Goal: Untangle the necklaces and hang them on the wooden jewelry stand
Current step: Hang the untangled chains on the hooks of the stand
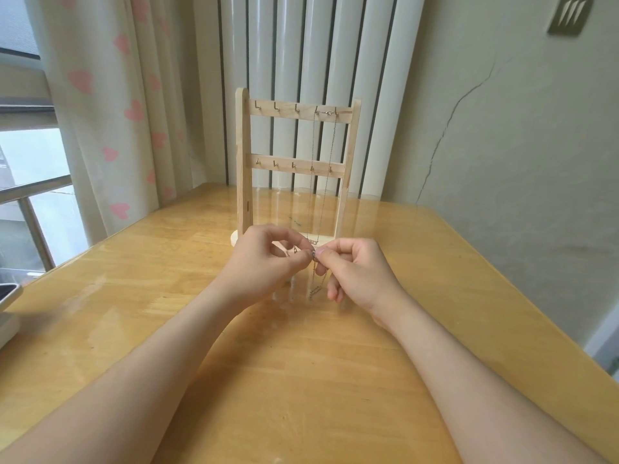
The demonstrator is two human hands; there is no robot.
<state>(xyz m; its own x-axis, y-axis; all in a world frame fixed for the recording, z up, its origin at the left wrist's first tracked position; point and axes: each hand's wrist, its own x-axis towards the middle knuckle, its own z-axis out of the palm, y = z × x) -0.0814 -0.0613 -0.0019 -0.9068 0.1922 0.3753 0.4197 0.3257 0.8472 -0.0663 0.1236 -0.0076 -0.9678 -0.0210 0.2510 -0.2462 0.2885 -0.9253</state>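
A wooden jewelry stand (244,155) with two hook rails stands at the far middle of the table. One thin silver necklace (330,155) hangs from the top rail's two right hooks, its strands dropping toward the base. Just in front of the base, my left hand (268,259) and my right hand (355,272) meet fingertip to fingertip. Both pinch a second thin silver necklace (315,286) at a small metal piece, and its chain dangles below my right fingers down to the table.
The wooden table (301,363) is glossy and its right edge runs diagonally at the right. A white object (8,313) sits at the left edge. A heart-print curtain (110,112) and white radiator pipes (291,45) stand behind.
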